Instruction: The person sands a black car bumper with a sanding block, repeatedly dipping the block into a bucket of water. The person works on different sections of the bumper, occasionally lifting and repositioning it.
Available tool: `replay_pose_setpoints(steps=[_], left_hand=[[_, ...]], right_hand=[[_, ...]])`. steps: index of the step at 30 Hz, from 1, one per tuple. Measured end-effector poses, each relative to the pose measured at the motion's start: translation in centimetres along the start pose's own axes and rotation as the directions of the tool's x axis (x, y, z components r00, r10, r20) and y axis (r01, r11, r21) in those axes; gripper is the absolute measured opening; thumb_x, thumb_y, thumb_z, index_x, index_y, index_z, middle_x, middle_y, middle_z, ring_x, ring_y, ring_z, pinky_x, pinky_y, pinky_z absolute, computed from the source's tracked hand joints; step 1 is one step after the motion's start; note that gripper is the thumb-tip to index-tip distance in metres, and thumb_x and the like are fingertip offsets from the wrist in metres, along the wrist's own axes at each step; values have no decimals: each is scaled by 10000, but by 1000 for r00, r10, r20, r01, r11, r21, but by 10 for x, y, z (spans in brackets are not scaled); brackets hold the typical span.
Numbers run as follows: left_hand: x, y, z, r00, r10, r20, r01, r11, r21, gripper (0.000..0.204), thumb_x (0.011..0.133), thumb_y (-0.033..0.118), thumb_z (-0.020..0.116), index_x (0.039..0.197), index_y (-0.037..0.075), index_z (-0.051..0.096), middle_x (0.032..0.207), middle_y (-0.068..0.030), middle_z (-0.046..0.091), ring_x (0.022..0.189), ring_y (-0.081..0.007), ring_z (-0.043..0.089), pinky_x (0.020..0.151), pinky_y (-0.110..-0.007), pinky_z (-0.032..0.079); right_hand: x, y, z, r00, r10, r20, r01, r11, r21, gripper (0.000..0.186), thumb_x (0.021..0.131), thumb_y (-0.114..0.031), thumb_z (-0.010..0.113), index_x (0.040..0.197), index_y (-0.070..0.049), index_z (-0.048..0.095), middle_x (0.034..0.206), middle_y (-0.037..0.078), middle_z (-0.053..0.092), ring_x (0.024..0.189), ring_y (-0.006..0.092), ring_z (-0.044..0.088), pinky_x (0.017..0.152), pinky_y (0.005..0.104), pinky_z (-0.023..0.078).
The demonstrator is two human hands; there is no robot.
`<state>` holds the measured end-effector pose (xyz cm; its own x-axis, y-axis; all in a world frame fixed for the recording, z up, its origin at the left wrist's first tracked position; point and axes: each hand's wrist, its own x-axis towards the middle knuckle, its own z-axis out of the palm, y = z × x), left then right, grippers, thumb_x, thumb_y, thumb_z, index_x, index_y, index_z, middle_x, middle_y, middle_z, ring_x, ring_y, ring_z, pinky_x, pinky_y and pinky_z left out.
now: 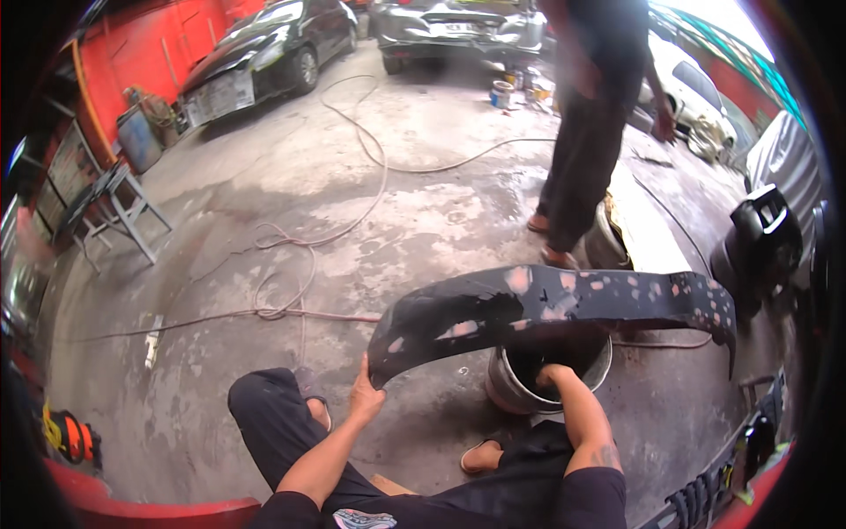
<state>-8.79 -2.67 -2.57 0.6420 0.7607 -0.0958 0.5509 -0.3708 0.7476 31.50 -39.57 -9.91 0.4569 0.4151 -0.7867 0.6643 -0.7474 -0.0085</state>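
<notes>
A long curved black bumper piece [432, 309] with pale pink and grey patches spans the view in front of me, lying over a dark bucket [507, 392] with a light rim. My left hand [370, 392] grips the bumper piece at its lower left end. My right hand [555, 375] is down in the mouth of the bucket, below the bumper piece; its fingers and anything in them are hidden in the dark interior.
A person [582, 150] stands beyond the bumper piece at right. Hoses [374, 154] loop over the concrete floor. A metal stand [132, 220] is at left. Parked cars [260, 66] and paint cans [502, 93] are behind. Black car parts [762, 247] sit at right.
</notes>
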Motion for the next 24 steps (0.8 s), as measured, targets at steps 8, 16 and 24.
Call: replay_pose_setpoints(steps=[8,16,24], left_hand=[[-4,2,2,1000,-24,6,24,1000,3,1104,823,58,671,1778,289,170,1437,-261,664,1313,-452,656,1099,-513,531],[-1,3,8,995,-94,45,93,996,17,1141,798,56,675,1774,352,164,1423,-254,665,1298,-455,659,1093,-529,530],[-4,-15,10,999,-34,15,34,999,-1,1142,801,88,710,1776,319,162,1397,-241,685,1295,-440,668,1077,-514,536]], right_hand=[[-94,-23,-59,961,-44,-273,42,999,-14,606,915,-417,802,1409,-71,739,1426,223,717,1343,382,678,1140,477,538],[-175,1,-83,950,-68,-304,55,997,-52,633,830,-360,886,1446,-316,742,1241,192,795,1182,393,751,1043,476,593],[-148,19,-47,981,1,-195,45,972,230,657,820,-337,919,1448,-262,742,1276,179,794,1165,346,772,1031,438,598]])
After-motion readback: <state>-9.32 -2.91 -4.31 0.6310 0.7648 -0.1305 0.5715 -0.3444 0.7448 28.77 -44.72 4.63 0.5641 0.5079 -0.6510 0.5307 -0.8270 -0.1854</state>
